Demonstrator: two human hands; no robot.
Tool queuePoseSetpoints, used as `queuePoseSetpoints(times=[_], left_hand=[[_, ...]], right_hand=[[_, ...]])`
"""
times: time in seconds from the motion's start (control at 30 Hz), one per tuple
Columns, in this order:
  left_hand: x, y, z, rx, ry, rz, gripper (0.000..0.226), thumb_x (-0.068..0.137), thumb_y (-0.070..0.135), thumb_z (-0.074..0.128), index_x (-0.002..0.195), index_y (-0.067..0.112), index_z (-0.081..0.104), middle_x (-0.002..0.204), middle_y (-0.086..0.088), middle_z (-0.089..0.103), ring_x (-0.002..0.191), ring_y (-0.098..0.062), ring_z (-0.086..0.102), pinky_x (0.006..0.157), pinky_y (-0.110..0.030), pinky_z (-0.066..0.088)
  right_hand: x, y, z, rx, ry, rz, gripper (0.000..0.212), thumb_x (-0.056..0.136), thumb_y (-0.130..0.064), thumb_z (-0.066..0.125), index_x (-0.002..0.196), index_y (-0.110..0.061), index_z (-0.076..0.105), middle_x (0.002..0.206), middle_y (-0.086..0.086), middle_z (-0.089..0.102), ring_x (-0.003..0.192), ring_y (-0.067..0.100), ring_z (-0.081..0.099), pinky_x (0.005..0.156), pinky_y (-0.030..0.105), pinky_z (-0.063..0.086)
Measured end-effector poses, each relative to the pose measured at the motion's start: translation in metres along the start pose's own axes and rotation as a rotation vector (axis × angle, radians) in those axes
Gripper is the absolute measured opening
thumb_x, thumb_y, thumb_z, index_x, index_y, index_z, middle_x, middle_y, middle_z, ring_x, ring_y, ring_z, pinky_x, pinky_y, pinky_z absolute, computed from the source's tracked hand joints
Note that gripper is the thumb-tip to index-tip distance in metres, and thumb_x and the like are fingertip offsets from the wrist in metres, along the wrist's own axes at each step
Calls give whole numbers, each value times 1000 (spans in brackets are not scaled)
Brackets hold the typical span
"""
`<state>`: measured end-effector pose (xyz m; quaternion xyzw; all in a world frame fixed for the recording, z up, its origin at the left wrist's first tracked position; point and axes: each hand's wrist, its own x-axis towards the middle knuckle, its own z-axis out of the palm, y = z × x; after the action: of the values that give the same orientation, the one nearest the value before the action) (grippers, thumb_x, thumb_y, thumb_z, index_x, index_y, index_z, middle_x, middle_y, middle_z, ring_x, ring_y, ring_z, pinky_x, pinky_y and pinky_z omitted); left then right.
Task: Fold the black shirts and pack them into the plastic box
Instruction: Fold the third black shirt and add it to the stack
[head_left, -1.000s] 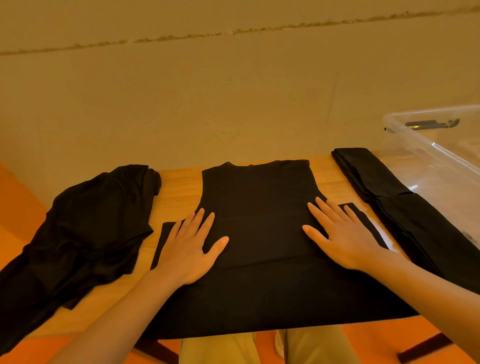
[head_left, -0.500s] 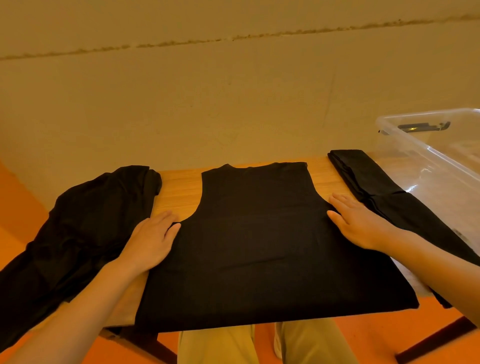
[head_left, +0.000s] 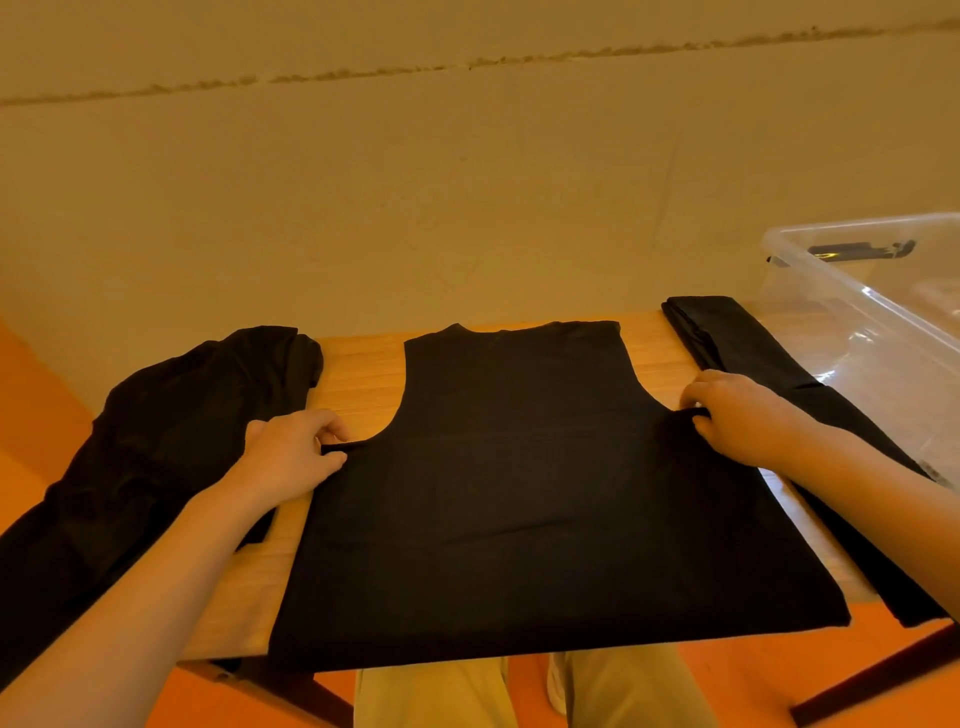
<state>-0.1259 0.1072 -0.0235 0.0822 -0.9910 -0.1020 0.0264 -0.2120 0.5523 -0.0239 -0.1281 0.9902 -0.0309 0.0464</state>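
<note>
At right edge, plastic box (head_left: 852, 291): clear, open; no shirt visible inside.
Centre shirt (head_left: 524, 483): black, spread flat on tabletop (head_left: 358, 364), sleeves tucked under, hem over near edge.
Left hand (head_left: 291, 457): fingers pinch shirt's left side edge.
Right hand (head_left: 737, 415): fingers pinch right side edge.
Folded shirt (head_left: 737, 353): beside box.
Unfolded pile (head_left: 171, 431): at left, draping off tabletop.
</note>
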Motion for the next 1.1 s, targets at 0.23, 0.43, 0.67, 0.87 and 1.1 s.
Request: queuePoseSetpoints(times=[0.23, 0.43, 0.67, 0.87, 1.1], left_hand=[[0, -1, -2, 41, -7, -37, 14, 90, 38, 62, 103, 32, 60, 100, 12, 53, 104, -13, 53, 94, -35, 32], [-7, -1, 0, -83, 37, -7, 18, 88, 29, 68, 104, 22, 66, 99, 4, 61, 95, -15, 57, 89, -35, 48], [-12, 3, 2, -107, 132, 50, 16, 87, 24, 69, 102, 22, 67, 96, 6, 61, 88, -11, 56, 74, -26, 46], [-12, 7, -8, -187, 191, 99, 14, 86, 25, 70, 100, 21, 69, 92, 9, 61, 85, -7, 56, 72, -21, 43], [1, 20, -48, -279, 224, 116, 5, 89, 24, 67, 94, 25, 68, 84, 10, 63, 78, -5, 58, 64, -11, 37]], right_hand=[[-3, 3, -11, 4, 8, -7, 5, 91, -19, 59, 91, -19, 54, 97, 2, 55, 82, 16, 56, 81, 30, 52], [-3, 4, -14, 26, 18, 17, 18, 91, -21, 61, 108, -17, 55, 89, -3, 54, 80, 14, 57, 81, 26, 51], [-7, 5, -13, 7, 44, -9, 19, 92, -27, 60, 105, -15, 66, 98, 1, 64, 84, 14, 61, 81, 28, 53], [-16, 2, -17, 81, 179, -86, 19, 93, -27, 57, 107, -17, 65, 93, -2, 65, 80, 11, 60, 79, 32, 55], [-16, 5, -43, 227, 383, -127, 20, 94, -20, 56, 111, -15, 64, 98, -2, 63, 81, 11, 56, 76, 24, 45]])
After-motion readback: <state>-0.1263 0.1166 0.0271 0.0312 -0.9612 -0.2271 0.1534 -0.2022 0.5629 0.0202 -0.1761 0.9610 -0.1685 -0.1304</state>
